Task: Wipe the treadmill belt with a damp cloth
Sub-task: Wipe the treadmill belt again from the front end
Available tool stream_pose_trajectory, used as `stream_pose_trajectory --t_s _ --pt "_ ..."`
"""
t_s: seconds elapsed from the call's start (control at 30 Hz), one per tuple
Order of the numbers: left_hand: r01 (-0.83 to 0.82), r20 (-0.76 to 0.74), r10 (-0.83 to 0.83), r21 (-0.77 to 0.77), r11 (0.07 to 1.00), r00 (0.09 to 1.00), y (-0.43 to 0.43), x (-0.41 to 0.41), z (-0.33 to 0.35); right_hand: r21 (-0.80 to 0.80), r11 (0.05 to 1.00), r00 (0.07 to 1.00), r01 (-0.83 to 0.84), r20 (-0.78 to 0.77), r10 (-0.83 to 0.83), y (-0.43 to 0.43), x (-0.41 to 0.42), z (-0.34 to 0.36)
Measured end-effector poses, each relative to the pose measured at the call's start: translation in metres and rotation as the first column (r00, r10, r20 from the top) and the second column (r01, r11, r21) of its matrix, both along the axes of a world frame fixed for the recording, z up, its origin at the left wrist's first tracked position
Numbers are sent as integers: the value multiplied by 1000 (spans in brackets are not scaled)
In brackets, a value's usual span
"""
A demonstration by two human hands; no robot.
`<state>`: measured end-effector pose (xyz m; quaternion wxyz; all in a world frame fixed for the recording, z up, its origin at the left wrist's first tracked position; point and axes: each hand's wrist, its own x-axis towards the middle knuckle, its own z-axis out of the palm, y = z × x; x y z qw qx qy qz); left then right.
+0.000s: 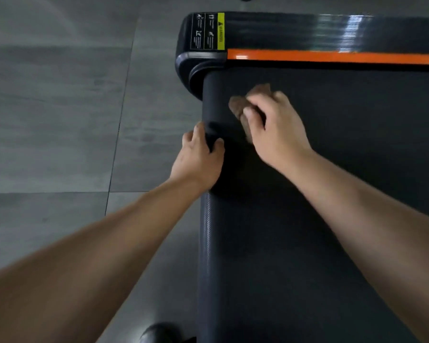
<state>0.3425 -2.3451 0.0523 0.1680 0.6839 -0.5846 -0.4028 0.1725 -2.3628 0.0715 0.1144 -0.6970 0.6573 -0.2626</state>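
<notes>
The black treadmill belt (332,169) fills the right half of the head view and curves down over its end at the left. A brown cloth (239,105) lies bunched on the belt near that end, and my right hand (275,129) presses down on it with the fingers curled over it. Most of the cloth is hidden under the hand. My left hand (198,157) grips the rounded end of the belt just left of the cloth, thumb on top.
An orange stripe (332,56) and a glossy black side rail (332,30) run along the far edge, with a warning label (208,30) on the corner cap. Grey floor tiles (60,120) lie to the left. A dark shoe tip (159,334) shows at the bottom.
</notes>
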Motion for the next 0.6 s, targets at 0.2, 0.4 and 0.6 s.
stream_pose_trajectory --t_s 0.2,0.4,0.6 --pt "-67 -172 73 37 997 982 2 -20 -21 6 1000 977 -15 -213 16 -72 14 -20" --pt "-118 -259 106 -28 993 960 3 -17 -36 -66 977 961 -201 -210 183 -61 19 -27" --pt "-140 -334 114 -56 989 936 0 -16 -41 -73 943 928 -325 -218 303 -93 10 -27"
